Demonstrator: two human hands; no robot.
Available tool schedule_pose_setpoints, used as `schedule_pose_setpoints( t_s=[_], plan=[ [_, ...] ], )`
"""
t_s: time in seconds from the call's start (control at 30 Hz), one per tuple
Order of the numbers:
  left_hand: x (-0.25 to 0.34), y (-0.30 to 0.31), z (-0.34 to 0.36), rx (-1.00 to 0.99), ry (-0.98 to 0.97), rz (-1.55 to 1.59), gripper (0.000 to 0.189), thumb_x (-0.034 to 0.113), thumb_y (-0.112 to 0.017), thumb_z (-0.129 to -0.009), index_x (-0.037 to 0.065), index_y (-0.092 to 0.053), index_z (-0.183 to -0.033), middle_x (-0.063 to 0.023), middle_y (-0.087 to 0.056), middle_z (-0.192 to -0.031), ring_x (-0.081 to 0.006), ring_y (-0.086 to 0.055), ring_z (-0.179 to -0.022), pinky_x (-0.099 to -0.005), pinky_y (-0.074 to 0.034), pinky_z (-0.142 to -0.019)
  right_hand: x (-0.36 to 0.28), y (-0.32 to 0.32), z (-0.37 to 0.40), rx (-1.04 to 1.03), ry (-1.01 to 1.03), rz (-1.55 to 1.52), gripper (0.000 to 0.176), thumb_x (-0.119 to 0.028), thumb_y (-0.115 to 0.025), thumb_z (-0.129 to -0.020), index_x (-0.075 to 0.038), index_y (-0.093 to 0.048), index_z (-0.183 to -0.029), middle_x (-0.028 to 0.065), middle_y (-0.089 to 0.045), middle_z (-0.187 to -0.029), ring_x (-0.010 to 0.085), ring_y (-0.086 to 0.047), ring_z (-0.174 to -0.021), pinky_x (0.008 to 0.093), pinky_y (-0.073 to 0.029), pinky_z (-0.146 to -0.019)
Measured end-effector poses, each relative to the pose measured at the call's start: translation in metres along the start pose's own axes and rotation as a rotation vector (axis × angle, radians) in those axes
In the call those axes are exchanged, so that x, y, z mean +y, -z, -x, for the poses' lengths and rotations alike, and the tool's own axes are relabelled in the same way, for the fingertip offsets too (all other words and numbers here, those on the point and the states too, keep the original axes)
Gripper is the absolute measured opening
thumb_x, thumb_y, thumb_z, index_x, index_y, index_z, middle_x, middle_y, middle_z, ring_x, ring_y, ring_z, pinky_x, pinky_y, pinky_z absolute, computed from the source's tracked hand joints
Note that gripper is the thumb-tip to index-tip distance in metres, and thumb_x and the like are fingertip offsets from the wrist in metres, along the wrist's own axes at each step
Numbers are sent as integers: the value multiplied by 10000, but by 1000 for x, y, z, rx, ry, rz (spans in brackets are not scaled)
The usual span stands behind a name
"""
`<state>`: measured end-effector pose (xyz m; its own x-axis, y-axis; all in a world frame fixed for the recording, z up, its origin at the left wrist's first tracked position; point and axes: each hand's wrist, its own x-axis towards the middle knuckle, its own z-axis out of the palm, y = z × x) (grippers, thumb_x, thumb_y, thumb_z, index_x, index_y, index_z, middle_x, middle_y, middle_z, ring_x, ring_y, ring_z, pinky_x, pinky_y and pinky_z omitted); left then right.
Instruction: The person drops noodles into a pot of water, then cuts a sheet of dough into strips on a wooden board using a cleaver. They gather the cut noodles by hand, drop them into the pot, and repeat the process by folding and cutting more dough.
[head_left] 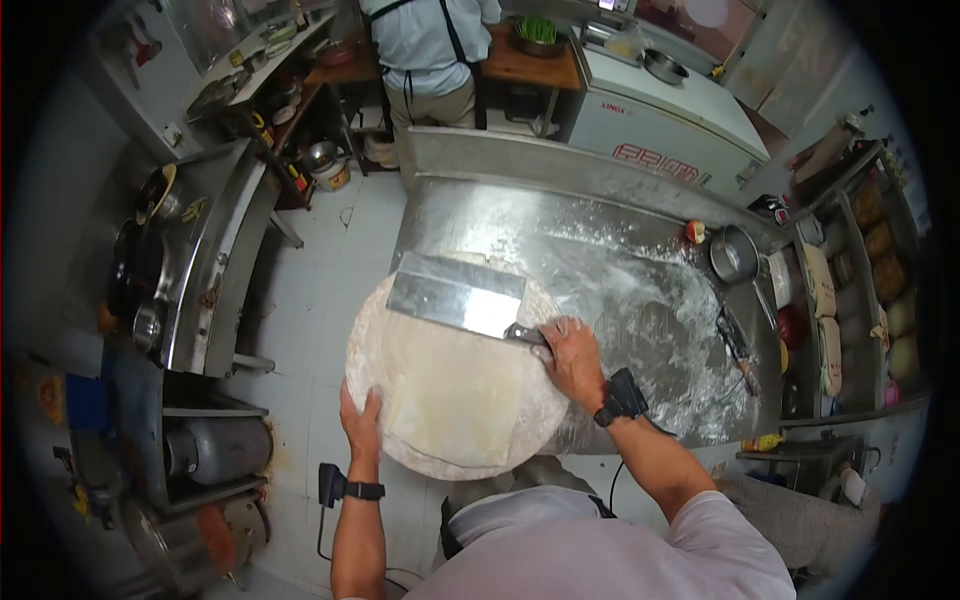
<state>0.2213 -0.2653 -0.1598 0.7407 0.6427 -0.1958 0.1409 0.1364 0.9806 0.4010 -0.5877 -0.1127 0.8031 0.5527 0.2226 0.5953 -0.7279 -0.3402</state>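
Note:
A round, flour-dusted cutting board [545,420] is in front of me, partly past the left edge of the steel table. A thin, pale sheet of dough [455,405] lies on it. My left hand [361,422] grips the board's left rim, thumb on top and the other fingers mostly hidden below. My right hand [574,360] is closed around the dark handle of a cleaver [455,294] at the board's right side. The cleaver's broad, shiny blade lies flat across the far part of the board.
Flour is smeared over the steel table [640,290]. A saucepan [735,254] and a dark-handled tool [735,340] sit at its right side. Shelves [850,270] stand at right, a stove [215,260] at left. Another person [430,50] stands beyond the table, facing away.

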Motion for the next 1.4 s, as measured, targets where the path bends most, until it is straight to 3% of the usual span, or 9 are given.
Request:
schedule_pose_setpoints(
  t_s=[0.4,0.47,0.53,0.6,0.7,0.8,0.87,1.13,1.4],
  plan=[
    [7,-59,31,82,15,-249,642,169,-650,-953,-52,-402,-1501,-218,-520,-1458,-326,-501,-1332,-409,-363,-1155,64,26,-3,-133,78,-59,349,-321,-749,-866,-76,-658,-1097,141,-612,-1050,342,-591,-1028,480,-458,-847],
    [11,-65,46,258,-377,-866,671,193,-664,-912,-32,-425,-1498,-280,-463,-1504,-416,-414,-1418,-460,-299,-1203,65,24,-10,-141,95,-97,378,-332,-755,-858,-60,-637,-1094,149,-613,-1054,342,-594,-1034,485,-463,-842],
    [29,-86,69,187,-488,-945,700,242,-673,-882,3,-448,-1500,-316,-392,-1545,-501,-305,-1465,-558,-221,-1223,66,21,-15,-139,142,-112,407,-336,-751,-865,-43,-620,-1116,151,-615,-1062,343,-594,-1040,484,-465,-840],
    [48,-120,94,-140,-774,-1229,725,339,-676,-893,28,-451,-1509,-305,-358,-1574,-528,-277,-1468,-640,-191,-1202,67,19,-18,-176,158,-135,397,-284,-750,-842,-29,-612,-1113,151,-615,-1068,348,-595,-1045,484,-474,-832],
    [49,-147,116,-414,-636,-1355,753,429,-664,-905,41,-452,-1515,-306,-329,-1592,-551,-243,-1473,-682,-153,-1190,71,5,-21,-144,206,-93,259,-229,-604,-937,-14,-623,-1080,201,-632,-1072,372,-613,-1033,498,-491,-879],
    [30,-141,118,-439,-619,-1399,766,508,-566,-947,64,-405,-1549,-292,-292,-1616,-549,-221,-1482,-679,-127,-1196,70,-13,-20,-68,256,-64,205,-139,-505,-941,13,-628,-1000,194,-641,-1002,372,-643,-954,495,-541,-781],
    [28,-138,123,-441,-592,-1396,761,499,-562,-951,61,-399,-1552,-292,-283,-1621,-546,-210,-1488,-681,-116,-1198,66,12,-21,-211,168,-240,225,-124,-457,-1013,49,-597,-1046,246,-667,-963,420,-678,-850,522,-548,-763],
    [33,-136,123,-451,-644,-1349,759,464,-635,-915,41,-447,-1517,-305,-309,-1598,-551,-221,-1480,-675,-128,-1200,54,102,-13,-281,53,-481,319,-194,-690,-903,3,-564,-1119,244,-685,-909,447,-678,-838,519,-529,-743],
    [35,-143,92,-285,-714,-1206,560,325,-680,-881,17,-580,-1338,-261,-537,-1366,-475,-467,-1292,-629,-296,-1135,58,140,11,-423,233,-469,421,-119,-737,-854,-12,-532,-1206,227,-683,-886,448,-669,-825,485,-530,-697]
  ],
)
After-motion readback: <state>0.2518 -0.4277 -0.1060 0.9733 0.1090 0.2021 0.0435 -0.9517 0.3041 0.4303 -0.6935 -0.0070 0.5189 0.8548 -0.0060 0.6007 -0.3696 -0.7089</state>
